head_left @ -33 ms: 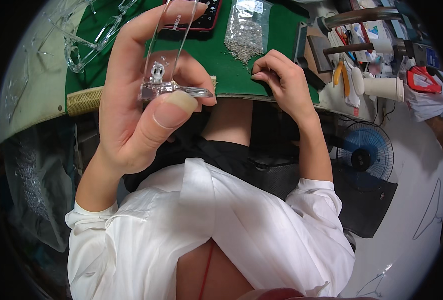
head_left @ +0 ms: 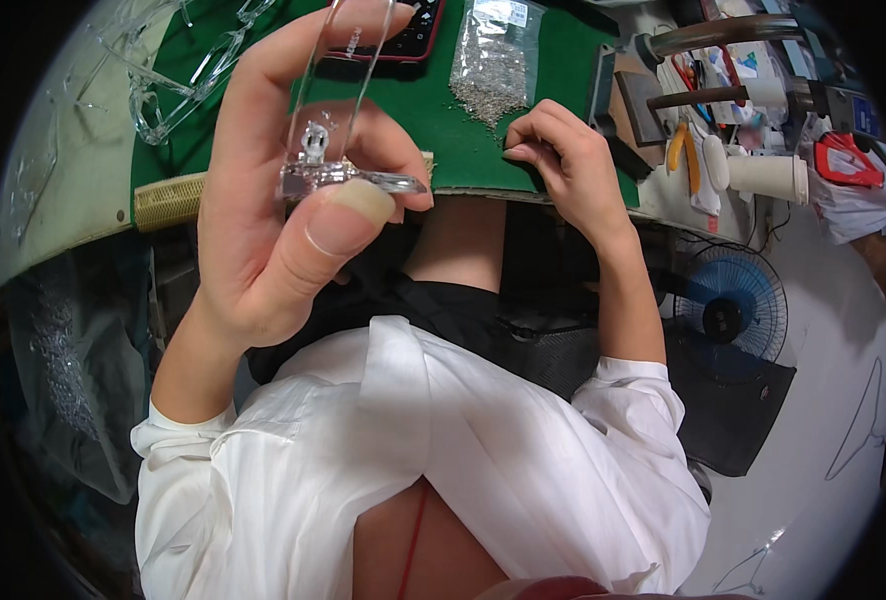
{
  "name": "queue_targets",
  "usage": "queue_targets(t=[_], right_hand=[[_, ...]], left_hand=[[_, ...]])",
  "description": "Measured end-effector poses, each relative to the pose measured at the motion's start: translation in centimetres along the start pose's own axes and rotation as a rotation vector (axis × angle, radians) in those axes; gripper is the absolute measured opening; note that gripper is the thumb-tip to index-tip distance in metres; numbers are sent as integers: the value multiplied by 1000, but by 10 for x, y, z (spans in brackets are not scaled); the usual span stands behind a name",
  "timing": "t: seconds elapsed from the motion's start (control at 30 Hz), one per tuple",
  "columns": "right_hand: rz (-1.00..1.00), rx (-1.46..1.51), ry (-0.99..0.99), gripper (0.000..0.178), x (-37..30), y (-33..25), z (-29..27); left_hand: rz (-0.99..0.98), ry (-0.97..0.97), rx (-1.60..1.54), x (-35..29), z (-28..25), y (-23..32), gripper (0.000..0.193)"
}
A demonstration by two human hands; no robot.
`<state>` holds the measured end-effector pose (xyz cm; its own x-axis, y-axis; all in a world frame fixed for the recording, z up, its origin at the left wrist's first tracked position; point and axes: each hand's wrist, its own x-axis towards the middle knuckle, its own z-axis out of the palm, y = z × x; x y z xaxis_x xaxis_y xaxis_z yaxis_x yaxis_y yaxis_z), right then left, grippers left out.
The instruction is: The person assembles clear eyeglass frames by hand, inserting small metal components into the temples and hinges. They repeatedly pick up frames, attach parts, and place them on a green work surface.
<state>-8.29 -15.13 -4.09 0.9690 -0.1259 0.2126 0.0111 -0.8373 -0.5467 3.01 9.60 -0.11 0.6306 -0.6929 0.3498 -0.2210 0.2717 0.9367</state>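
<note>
Your left hand (head_left: 253, 230) was clamped, thumb against fingers, on a clear, long, flat plastic piece with a small clear crossbar at its lower end (head_left: 313, 174); it was raised well above the bench and close to the camera. The thumb pressed on the crossbar while an upper finger reached the far end of the strip, a grip that seemed meant to steady the piece at both ends and leave its joint in plain sight. Your right hand (head_left: 568, 165) rested low at the bench edge, well to the right of the left one, with thumb and forefinger tips together; whether a tiny part lay between them, you could not tell from here. Just beyond those fingertips lay a loose heap of small silver metal pieces (head_left: 491, 107), spilling from a clear, flat plastic bag (head_left: 498, 45) onto the dark green bench mat (head_left: 565, 50), perhaps placed there so that your right hand could pick without stretching. Past your left fingertips was a dark phone with a red edge (head_left: 415, 40), and beyond that hand's outer side sat a tangle of clear plastic parts (head_left: 148, 118). Farther right of your right hand hung orange-handled pliers (head_left: 678, 150), near a white cup on its side (head_left: 768, 178).
</note>
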Motion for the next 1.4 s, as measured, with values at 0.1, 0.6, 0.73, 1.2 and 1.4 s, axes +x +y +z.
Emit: queue_targets(t=[0.1, 0.6, 0.73, 1.2, 1.4], right_hand=[[-85, -77, 21, 13, -1, 2, 2], [-34, 48, 168, 6, -15, 9, -2], [-49, -66, 164, 7, -13, 3, -3], [40, -191, 176, 9, -24, -10, 12], [86, -29, 282, 5, -19, 0, 9]], left_hand=[[4, -33, 4, 1, -3, -2, 87], [112, -13, -90, 3, 19, -6, 83], [154, -168, -182, 11, 27, -11, 82], [87, -291, -165, 11, 29, -17, 76], [118, -248, -198, 14, 29, -17, 76]])
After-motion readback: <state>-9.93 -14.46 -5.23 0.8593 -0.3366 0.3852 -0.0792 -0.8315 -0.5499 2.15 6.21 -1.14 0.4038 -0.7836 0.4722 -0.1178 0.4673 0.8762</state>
